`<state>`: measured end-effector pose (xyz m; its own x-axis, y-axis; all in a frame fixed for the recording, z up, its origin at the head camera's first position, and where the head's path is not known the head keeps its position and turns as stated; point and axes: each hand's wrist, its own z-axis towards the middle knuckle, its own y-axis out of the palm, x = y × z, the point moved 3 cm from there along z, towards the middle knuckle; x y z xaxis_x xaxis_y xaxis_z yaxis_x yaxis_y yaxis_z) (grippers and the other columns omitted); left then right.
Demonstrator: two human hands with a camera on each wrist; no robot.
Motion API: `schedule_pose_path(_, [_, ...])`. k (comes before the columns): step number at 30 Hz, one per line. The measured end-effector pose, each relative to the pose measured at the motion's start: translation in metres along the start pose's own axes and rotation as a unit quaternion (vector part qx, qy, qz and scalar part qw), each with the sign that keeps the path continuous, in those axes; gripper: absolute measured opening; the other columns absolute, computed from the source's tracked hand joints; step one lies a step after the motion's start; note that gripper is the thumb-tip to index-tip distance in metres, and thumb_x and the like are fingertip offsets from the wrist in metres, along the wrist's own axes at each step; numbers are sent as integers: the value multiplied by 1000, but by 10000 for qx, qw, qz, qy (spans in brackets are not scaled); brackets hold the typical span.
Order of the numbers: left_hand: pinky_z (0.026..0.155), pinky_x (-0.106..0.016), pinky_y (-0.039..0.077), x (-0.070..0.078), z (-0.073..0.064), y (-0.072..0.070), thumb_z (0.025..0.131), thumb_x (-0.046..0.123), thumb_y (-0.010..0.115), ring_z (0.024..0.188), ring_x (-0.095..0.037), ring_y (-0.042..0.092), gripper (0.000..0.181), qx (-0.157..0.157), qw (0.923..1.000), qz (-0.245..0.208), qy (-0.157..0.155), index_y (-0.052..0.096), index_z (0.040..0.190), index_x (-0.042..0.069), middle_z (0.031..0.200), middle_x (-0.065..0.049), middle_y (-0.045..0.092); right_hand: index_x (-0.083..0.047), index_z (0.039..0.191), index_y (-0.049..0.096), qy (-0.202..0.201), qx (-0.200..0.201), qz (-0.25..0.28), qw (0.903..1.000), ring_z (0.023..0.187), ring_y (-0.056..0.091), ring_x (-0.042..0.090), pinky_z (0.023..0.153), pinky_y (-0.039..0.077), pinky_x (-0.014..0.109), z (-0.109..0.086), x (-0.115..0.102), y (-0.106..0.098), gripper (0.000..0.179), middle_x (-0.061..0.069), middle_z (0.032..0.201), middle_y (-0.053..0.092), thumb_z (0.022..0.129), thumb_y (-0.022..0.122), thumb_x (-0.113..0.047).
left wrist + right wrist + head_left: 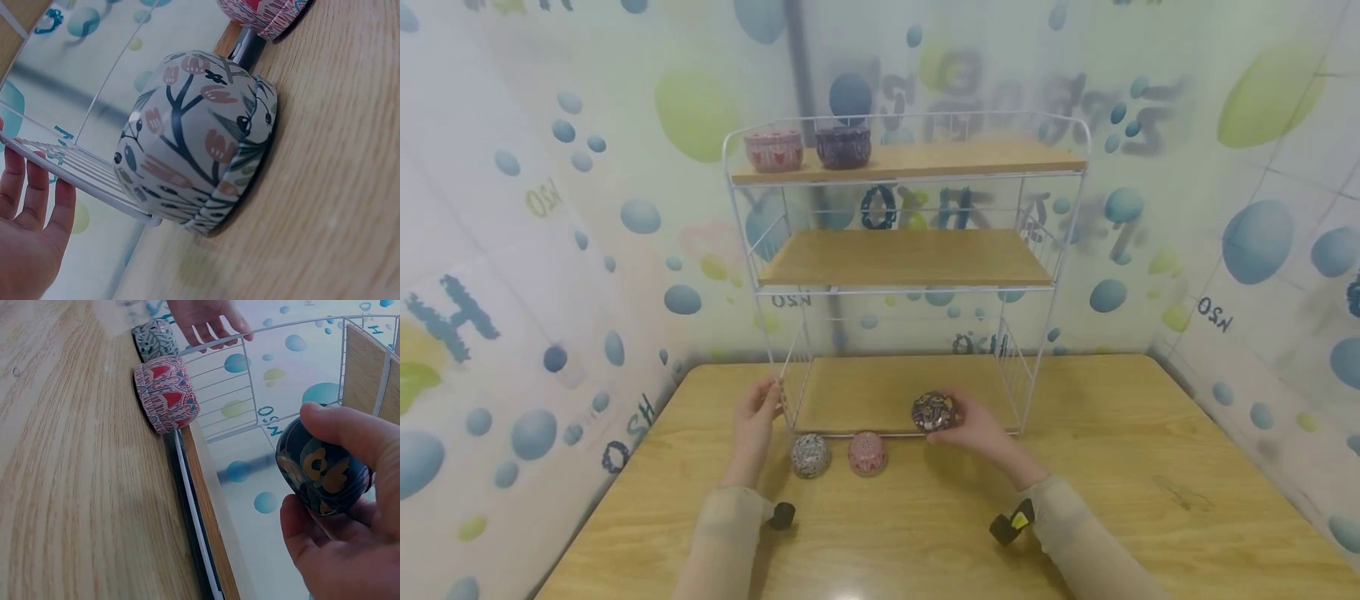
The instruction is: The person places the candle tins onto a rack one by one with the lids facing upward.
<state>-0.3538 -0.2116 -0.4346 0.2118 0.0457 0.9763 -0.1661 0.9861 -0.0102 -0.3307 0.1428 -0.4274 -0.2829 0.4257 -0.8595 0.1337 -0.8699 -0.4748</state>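
My right hand (973, 425) grips a small dark bowl (933, 412) with a yellow floral pattern, thumb on one side and fingers on the other. It is held over the front of the bottom shelf in the head view. My left hand (758, 410) holds the left front post of the white wire rack (772, 367). In the left wrist view its fingers (36, 194) meet the white side rail. Close by, a grey-white bowl (810, 456) with a plant pattern sits upside down on the table. Beside it lies a pink-red patterned bowl (867, 454), also upside down.
Two bowls stand upright at the left of the top shelf (970, 157): a pink one (774, 151) with red hearts and a dark purple one (843, 147). Below are the wooden middle shelf (910, 257) and bottom shelf (865, 392). The rack stands on a wooden table (1150, 500) before patterned walls.
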Motion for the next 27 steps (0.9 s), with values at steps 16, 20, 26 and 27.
schedule_pose_path(16, [91,-23,50,-7,2,1,103,29,49,110,-22,51,39,66,9996,173,207,51,127,-1,115,-2,56,8,136,42,6,-110,386,9992,114,55,42,97,49,47,0,5,-1,79,27,128,53,70,83,-6])
schedule_pose_path(20, [92,-23,49,-8,2,0,103,28,49,113,-25,50,38,16,9997,182,141,51,128,-1,115,-2,56,10,136,42,-70,-118,427,9990,114,55,43,96,50,46,-1,5,-3,79,29,128,52,70,83,-6])
schedule_pose_path(26, [96,-31,49,-4,1,0,103,21,49,112,-28,51,32,69,10000,-38,19,53,126,-1,107,4,57,8,137,42,-39,-199,611,9979,113,55,44,92,52,45,-1,4,-6,78,29,128,52,73,83,-10])
schedule_pose_path(27, [97,-32,49,0,-1,0,103,20,49,111,-25,52,32,59,10000,-24,2,53,126,-2,106,6,57,8,137,42,-54,-226,611,9979,113,56,43,91,53,44,-1,4,-7,78,28,128,53,74,83,-12])
